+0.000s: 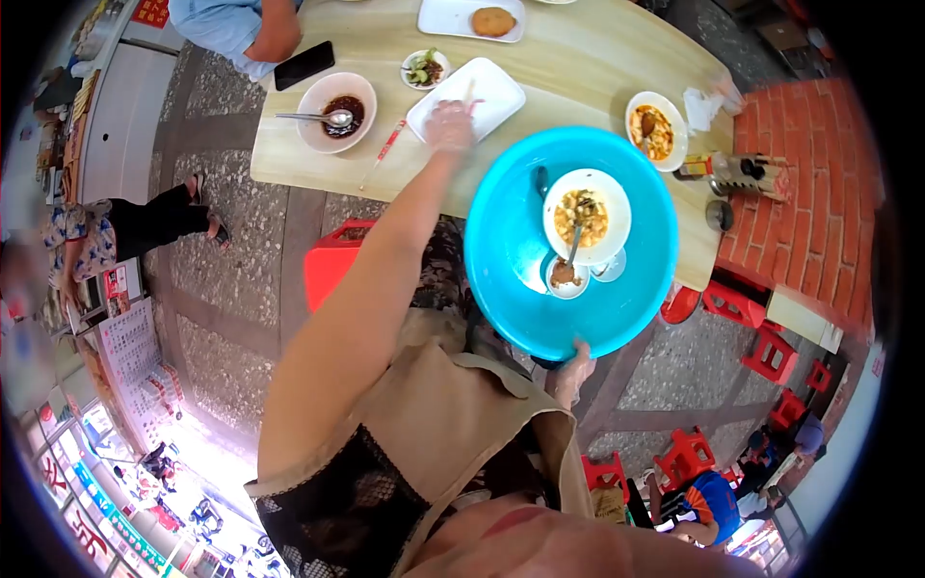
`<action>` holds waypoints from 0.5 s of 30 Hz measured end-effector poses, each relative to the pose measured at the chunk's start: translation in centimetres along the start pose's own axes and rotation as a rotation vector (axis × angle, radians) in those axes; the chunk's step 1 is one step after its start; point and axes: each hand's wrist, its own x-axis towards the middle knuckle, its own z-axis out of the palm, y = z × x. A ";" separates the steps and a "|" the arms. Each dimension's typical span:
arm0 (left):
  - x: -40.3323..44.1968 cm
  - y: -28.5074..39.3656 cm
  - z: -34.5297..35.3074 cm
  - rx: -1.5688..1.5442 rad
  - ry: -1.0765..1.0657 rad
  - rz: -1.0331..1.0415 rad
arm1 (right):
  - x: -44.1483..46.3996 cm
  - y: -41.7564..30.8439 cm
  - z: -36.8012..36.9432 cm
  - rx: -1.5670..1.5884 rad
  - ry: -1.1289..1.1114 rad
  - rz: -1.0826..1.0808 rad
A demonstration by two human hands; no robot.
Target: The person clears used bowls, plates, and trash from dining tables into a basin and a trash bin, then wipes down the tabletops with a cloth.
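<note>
Left grip point(450, 125) at one white tray point(499, 100), right grip point(572, 374) on one basin point(503, 289)

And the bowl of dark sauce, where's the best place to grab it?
Probably by the bowl's near rim, coming from the wearer's side, thumb inside, fingers outside. That rim is open, while the spoon's handle juts over the left and the phone lies beyond the far side.

A beige apron point(424, 400) covers a dark, patterned top point(332, 511) with mesh parts.
</note>
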 end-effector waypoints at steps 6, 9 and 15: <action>-4.3 -4.9 -6.9 -0.382 -0.059 0.066 | -3.0 0.2 6.2 0.062 -0.032 0.088; -8.5 -13.0 -11.5 -0.479 0.045 0.001 | -6.0 -1.8 10.3 -0.001 -0.111 0.180; -7.3 -24.8 -13.9 -0.879 0.191 -0.642 | -8.0 0.0 13.7 -0.704 -0.698 0.186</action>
